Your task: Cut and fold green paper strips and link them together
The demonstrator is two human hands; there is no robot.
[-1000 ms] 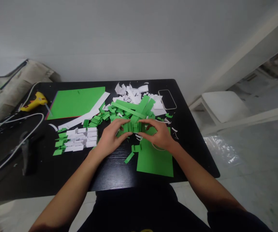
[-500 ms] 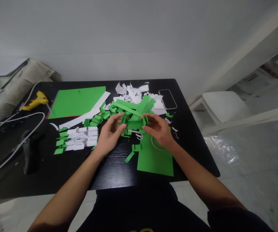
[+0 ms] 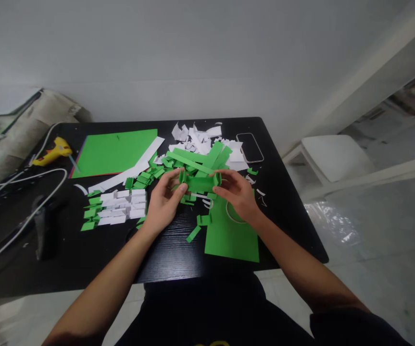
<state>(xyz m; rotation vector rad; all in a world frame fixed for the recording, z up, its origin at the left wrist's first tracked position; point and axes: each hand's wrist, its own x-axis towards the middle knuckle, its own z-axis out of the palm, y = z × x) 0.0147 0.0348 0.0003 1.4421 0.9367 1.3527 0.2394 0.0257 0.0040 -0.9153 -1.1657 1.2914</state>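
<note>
A folded green paper strip [image 3: 200, 183] is held between my two hands, its ends bent up into small folds. My left hand [image 3: 166, 197] pinches its left end between thumb and fingers. At the other end, my right hand [image 3: 239, 192] grips the folds the same way. Loose green paper strips [image 3: 193, 163] and small folded green pieces [image 3: 144, 179] are heaped just behind. Below the right hand lies a green sheet [image 3: 231, 240] with a tape roll [image 3: 236, 214] partly covered by that hand. Two small green pieces [image 3: 203, 220] rest nearer to me.
Rows of white and green folded pieces [image 3: 120, 207] lie left. Behind are a green sheet stack [image 3: 120, 151], a yellow glue gun [image 3: 54, 152] with a white cord, white scraps [image 3: 198, 139] and a phone-shaped object [image 3: 250, 148]. A white stool [image 3: 333, 157] stands right of the table.
The held strip has tilted slightly, so its flat middle and end folds show more plainly. Both hands keep their grip in almost the same place.
</note>
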